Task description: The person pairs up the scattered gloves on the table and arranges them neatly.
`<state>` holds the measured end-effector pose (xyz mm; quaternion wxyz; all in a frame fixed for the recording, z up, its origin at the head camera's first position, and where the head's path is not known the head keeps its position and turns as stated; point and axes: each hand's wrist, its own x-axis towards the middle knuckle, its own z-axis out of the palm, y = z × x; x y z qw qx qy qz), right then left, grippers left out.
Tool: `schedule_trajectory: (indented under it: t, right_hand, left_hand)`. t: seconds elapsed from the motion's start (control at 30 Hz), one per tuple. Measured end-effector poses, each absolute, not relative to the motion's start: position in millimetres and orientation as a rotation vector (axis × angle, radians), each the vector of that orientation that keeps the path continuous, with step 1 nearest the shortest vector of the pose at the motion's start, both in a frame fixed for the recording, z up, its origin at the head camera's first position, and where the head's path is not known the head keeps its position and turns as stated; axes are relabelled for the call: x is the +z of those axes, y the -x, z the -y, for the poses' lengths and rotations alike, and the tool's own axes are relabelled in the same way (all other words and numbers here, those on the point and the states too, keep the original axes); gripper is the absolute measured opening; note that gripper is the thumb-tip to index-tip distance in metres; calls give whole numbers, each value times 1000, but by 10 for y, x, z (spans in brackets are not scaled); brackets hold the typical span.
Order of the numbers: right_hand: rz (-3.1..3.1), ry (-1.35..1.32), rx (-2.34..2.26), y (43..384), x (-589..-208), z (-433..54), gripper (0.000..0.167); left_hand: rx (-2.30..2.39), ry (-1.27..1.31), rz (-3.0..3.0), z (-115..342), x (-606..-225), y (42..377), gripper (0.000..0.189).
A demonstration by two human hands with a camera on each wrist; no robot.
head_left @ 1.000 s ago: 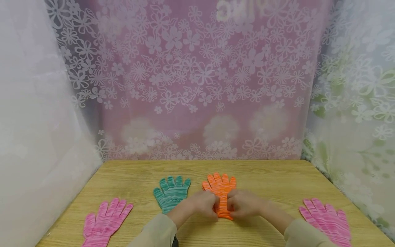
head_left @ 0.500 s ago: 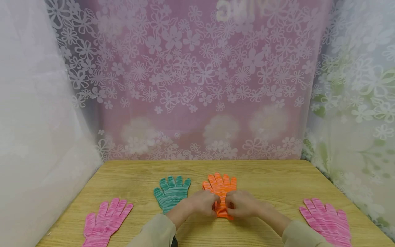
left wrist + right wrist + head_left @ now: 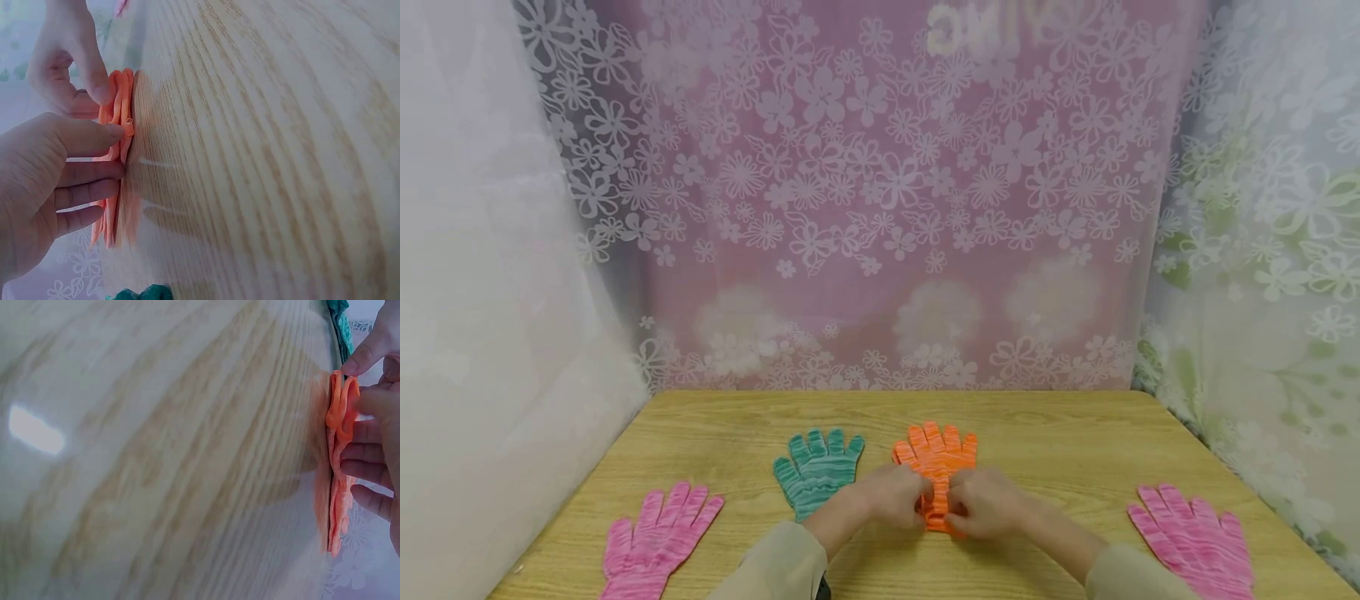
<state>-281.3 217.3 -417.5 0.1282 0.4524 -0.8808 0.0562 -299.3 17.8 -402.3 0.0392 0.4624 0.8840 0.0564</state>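
Observation:
An orange striped knit glove (image 3: 936, 454) lies on the table, fingers pointing away, its cuff toward me. My left hand (image 3: 891, 496) pinches the cuff's left side; my right hand (image 3: 988, 502) pinches its right side. Seen edge-on in the left wrist view, the orange cuff (image 3: 119, 103) shows several knit layers, with the left thumb and fingers at its edge. In the right wrist view, the cuff (image 3: 340, 428) bulges into a loop beside the right hand (image 3: 381, 456). Whether one glove or a stacked pair lies there, I cannot tell.
A teal glove (image 3: 820, 471) lies just left of the orange one, partly behind the left forearm. One pink glove (image 3: 658, 537) is at the table's left, another (image 3: 1198, 537) at its right. Flowered curtains (image 3: 887, 208) hang behind the wooden table (image 3: 1052, 425) and along its sides.
The right hand has shifted slightly left along the cuff, and the cuff's near edge has changed shape between the hands. The left hand stays nearly in place; the other gloves lie still.

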Motion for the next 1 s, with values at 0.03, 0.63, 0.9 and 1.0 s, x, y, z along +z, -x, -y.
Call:
schedule_trajectory:
  t: [0.03,0.63,0.9,1.0]
  right_hand:
    - [2534,-1337,145,2807,-4175,-2178,26]
    - [2417,-1504,-129,2785,-4144,-2167,23]
    - [2388,-1510,-136,2787,-4155,-2178,23]
    - [2442,-1498,-120,2776,-4140,-2164,23]
  left_hand:
    - [162,-1435,-2708,-176,-4026,2996,12]
    - [19,-1726,-2637,-194,-4056,2985,21]
    - [-128,-1815,-2679,-193,-4060,2978,27]
    - [-197,-1854,-2690,-196,-4050,2958,28]
